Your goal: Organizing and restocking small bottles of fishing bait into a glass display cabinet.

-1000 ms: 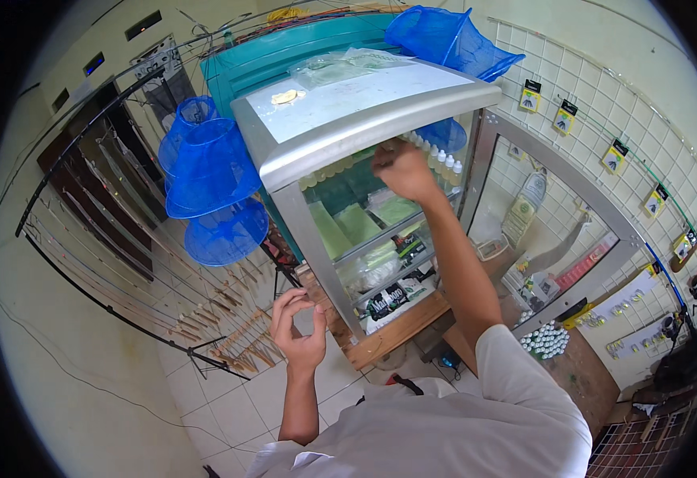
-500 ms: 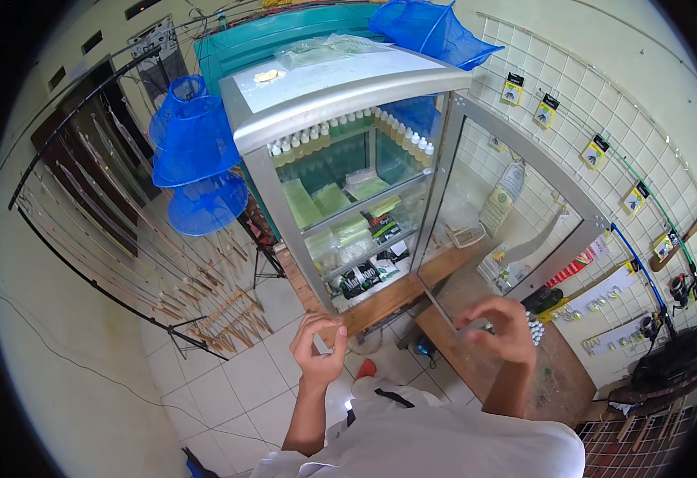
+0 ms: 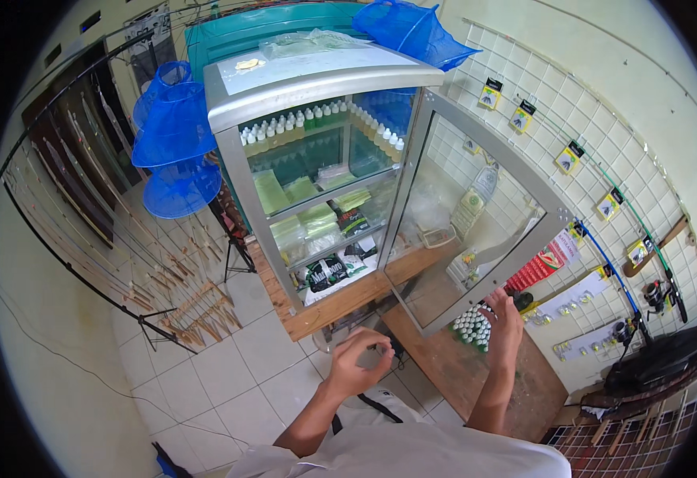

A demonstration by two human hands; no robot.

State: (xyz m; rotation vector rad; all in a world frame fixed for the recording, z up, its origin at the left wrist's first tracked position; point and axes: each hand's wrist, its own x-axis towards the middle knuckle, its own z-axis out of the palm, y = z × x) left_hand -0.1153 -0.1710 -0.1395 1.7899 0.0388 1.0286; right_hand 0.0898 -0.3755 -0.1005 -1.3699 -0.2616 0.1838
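Note:
My left hand [image 3: 358, 365] hangs in front of the cabinet's wooden base, its fingers loosely curved toward the thumb with nothing visible in them. My right hand [image 3: 505, 325] is raised beside the lower outer corner of the cabinet's open glass door [image 3: 476, 231]. Its fingers are bent and apart from the thumb; whether they touch the door frame I cannot tell. The metal-framed glass cabinet [image 3: 245, 215] holds rows of small white-capped bottles [image 3: 292, 126] above, with pale green packets [image 3: 271, 193] and black packets [image 3: 327, 273] lower down.
A low wooden table [image 3: 476, 382] on the right carries many small white-capped bottles [image 3: 473, 328]. Wall grid [image 3: 595, 119] holds hanging packets and fishing rods. At left are blue mesh nets [image 3: 175, 119] and a rod rack [image 3: 70, 279]. The cabinet's wooden stand [image 3: 296, 325] juts forward.
My left hand has moved right, its fingers curling closer to the thumb. My right hand has turned more upright near the door's edge. The whole view has shifted slightly, so the cabinet appears farther left.

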